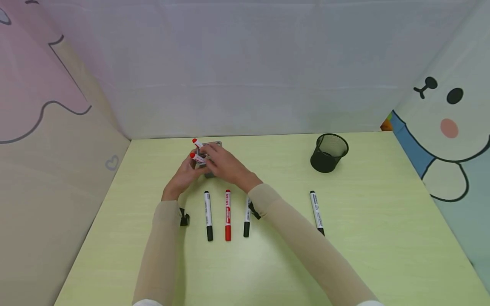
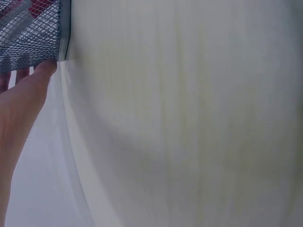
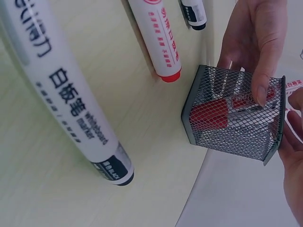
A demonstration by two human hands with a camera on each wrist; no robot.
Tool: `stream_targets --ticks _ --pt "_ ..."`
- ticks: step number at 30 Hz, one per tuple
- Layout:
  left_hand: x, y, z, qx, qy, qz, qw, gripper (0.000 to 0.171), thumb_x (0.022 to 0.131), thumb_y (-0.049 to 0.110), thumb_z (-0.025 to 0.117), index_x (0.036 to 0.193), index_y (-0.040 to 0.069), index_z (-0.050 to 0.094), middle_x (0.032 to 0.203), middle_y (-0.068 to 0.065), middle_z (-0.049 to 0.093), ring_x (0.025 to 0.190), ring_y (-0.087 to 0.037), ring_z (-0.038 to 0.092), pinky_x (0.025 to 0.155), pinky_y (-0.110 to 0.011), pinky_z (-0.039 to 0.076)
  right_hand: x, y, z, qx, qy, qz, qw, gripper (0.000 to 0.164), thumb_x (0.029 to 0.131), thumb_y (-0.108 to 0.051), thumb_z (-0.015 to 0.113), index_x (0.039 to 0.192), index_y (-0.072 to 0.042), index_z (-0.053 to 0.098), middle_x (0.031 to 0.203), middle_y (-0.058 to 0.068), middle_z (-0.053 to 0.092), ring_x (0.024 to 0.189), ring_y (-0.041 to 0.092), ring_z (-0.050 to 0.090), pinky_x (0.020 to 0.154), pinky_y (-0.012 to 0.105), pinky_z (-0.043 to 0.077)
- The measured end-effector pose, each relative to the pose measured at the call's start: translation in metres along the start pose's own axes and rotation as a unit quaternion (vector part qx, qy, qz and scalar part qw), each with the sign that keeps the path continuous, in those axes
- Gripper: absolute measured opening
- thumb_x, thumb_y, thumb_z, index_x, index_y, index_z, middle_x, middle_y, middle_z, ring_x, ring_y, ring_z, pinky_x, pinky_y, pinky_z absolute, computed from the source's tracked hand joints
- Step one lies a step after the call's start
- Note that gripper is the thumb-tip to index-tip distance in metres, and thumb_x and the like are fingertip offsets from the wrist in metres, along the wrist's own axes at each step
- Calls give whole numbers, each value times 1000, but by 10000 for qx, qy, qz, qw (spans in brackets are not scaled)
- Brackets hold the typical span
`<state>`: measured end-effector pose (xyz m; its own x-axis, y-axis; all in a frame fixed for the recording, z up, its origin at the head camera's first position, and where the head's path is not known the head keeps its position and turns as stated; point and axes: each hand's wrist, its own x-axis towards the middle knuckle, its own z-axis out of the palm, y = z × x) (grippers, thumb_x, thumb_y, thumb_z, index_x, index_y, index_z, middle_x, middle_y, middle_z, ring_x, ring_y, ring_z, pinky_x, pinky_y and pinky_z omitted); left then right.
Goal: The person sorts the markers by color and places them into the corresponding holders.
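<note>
A square grey mesh pen holder (image 3: 232, 135) stands near the table's far edge, its upright walls seen sideways in the right wrist view. My left hand (image 1: 183, 177) grips its side, the thumb lying across the mesh. Two red whiteboard markers are in it: one red-ended marker (image 1: 197, 143) leans at the back, another red marker (image 1: 198, 159) tilts out nearer to me. Red caps show through the mesh low in the holder. Over the opening, my right hand (image 1: 226, 165) pinches the nearer marker between thumb and fingers; its fingertips are partly hidden.
On the table before the holder lie a black marker (image 1: 208, 212), a red marker (image 1: 228, 212) and another black marker (image 1: 246, 225), partly under my right wrist. A further black marker (image 1: 315, 208) lies by my right forearm. Behind it stands a round black mesh cup (image 1: 323, 163).
</note>
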<state>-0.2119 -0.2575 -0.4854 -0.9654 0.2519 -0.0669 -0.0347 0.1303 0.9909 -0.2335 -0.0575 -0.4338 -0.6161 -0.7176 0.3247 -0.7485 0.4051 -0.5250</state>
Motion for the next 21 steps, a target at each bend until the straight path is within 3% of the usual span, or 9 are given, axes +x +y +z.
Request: stream_targets --ticks 10,17,21 --pt "2 -7 -4 291 40 61 9995 76 100 18 70 162 24 27 168 6 22 157 -16 6 124 -54 17 -7 -1 -1 229 558 -103 9981 25 104 -8 59 127 0 61 134 12 57 116 21 55 98 31 48" --pt "4 -6 -3 146 -9 24 9999 76 100 10 68 163 18 25 169 -1 21 157 -20 6 123 -55 16 -13 -5 -4 516 796 -20 9955 24 102 -7 61 125 2 61 127 12 58 105 28 58 90 29 49" --pt "3 -6 -2 176 80 -43 9998 78 99 10 69 163 15 25 168 -3 22 157 -23 5 123 -57 15 -17 -7 -5 591 872 63 9944 24 103 -8 61 125 1 61 123 10 57 95 24 57 83 27 50"
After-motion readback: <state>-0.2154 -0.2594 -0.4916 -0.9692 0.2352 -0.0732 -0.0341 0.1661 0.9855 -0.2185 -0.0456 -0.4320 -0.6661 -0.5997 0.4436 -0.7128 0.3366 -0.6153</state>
